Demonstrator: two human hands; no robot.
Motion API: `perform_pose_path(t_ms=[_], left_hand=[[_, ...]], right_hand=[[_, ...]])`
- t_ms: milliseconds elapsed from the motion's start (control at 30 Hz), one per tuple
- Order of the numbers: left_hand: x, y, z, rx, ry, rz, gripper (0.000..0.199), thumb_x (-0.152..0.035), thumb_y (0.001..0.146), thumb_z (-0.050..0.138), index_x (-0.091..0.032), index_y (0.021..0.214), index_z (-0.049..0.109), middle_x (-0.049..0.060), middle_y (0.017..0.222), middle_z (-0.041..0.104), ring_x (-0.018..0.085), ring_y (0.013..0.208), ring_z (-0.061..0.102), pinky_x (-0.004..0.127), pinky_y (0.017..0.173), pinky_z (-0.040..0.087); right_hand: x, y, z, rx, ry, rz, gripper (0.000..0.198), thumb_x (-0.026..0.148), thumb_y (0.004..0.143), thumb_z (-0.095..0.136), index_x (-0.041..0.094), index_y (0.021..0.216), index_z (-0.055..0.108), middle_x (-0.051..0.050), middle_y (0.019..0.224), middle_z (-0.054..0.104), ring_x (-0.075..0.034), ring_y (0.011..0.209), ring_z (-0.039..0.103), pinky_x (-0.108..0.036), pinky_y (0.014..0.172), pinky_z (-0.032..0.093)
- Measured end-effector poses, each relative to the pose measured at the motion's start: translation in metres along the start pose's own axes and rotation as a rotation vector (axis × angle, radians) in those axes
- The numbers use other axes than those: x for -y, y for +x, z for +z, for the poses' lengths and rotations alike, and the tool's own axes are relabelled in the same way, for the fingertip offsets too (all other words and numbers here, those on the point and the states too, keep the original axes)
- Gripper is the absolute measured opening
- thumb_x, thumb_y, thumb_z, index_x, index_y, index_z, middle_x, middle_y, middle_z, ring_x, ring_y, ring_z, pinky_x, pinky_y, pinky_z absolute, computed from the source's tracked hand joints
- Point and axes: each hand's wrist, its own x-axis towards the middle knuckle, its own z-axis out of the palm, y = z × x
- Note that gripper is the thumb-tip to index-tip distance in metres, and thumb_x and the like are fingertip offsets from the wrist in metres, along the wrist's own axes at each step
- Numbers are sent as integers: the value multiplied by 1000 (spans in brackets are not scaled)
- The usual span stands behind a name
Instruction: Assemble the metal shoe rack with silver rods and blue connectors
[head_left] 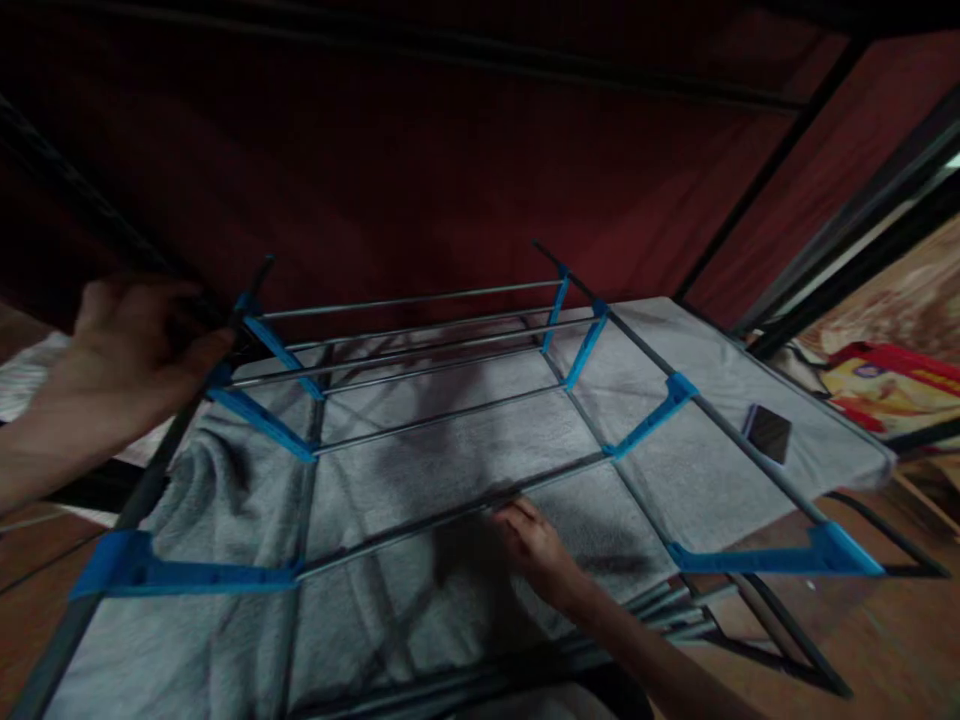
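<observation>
A rack frame of grey metal tubes (450,515) with blue plastic connectors (277,355) lies across a grey fleece blanket (450,420). On its left side, my left hand (142,350) curls at the upper part of the long side pole (161,465), thumb against it near a blue connector. My right hand (534,548) is closed below the middle of the nearest crossbar, its fingertips close to the bar. What lies inside those fingers is hidden. Several loose metal tubes (667,610) rest by my right forearm at the front.
A smartphone (769,435) lies on the blanket at the right. Dark red fabric (420,180) hangs behind the rack, with dark metal bars (780,165) along it. A red and yellow box (892,390) stands at the far right. Black bent tubes (802,640) are near the lower right.
</observation>
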Motion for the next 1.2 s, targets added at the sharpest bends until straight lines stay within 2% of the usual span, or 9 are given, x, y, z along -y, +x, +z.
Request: perform_pose_path(t_ms=[167, 233, 367, 500, 633, 767, 967, 1067, 1200], left_hand=[[-110, -36, 17, 312, -76, 453, 47, -45, 101, 36, -16, 133, 55, 8, 146, 48, 22, 131, 50, 39, 114, 39], [-151, -66, 39, 587, -92, 607, 36, -30, 99, 47, -21, 132, 58, 7, 147, 50, 21, 128, 53, 36, 111, 41], [-223, -130, 84, 1139, -66, 862, 15, -16, 86, 68, -19, 100, 72, 6, 102, 73, 21, 92, 67, 31, 90, 51], [-291, -179, 125, 1259, -20, 944, 11, -21, 86, 67, -14, 89, 74, 13, 90, 76, 24, 80, 70, 31, 68, 51], [-340, -206, 151, 1218, -133, 910, 18, -19, 90, 57, -17, 95, 74, 10, 97, 76, 22, 85, 71, 28, 62, 49], [-348, -219, 143, 1036, -226, 814, 20, -15, 94, 49, -15, 105, 67, 10, 111, 71, 23, 104, 67, 33, 87, 51], [-300, -230, 85, 660, -265, 546, 20, -32, 101, 48, -17, 108, 60, 8, 107, 67, 22, 104, 63, 36, 98, 46], [-270, -240, 65, 649, -242, 427, 27, -41, 99, 52, -20, 115, 59, 6, 108, 67, 22, 103, 63, 37, 99, 46], [-246, -245, 67, 676, -203, 366, 23, -31, 99, 56, -24, 121, 58, 4, 113, 67, 21, 108, 63, 35, 99, 46]], right_hand=[[-10, -91, 2, 141, -152, -37, 23, 16, 99, 49, 21, 115, 63, -8, 110, 63, -21, 99, 61, -34, 88, 53], [-7, -112, 0, 210, -227, -101, 24, 20, 99, 51, 21, 120, 62, -9, 115, 63, -21, 105, 59, -37, 94, 50], [-6, -126, -8, 323, -273, -231, 27, 34, 100, 55, 23, 124, 61, -7, 117, 64, -20, 108, 57, -37, 97, 47], [-11, -125, -9, 394, -349, -291, 18, 27, 100, 54, 18, 114, 62, -8, 110, 67, -19, 100, 62, -36, 92, 49], [-14, -128, 0, 395, -430, -301, 22, 13, 96, 53, 16, 114, 65, -10, 110, 70, -22, 98, 67, -35, 88, 52], [-16, -136, -5, 193, -443, -364, 40, 7, 88, 48, 23, 120, 66, -9, 110, 73, -26, 97, 69, -37, 86, 54], [-34, -134, -60, 48, -387, -382, 38, 7, 92, 37, 22, 116, 62, -7, 93, 71, -21, 88, 67, -34, 83, 52], [-50, -132, -89, -24, -451, -374, 30, 18, 100, 39, 20, 121, 60, -10, 99, 70, -22, 91, 67, -35, 82, 50], [-55, -119, -104, -34, -498, -382, 30, 22, 103, 40, 21, 126, 59, -9, 101, 69, -22, 91, 65, -36, 83, 48]])
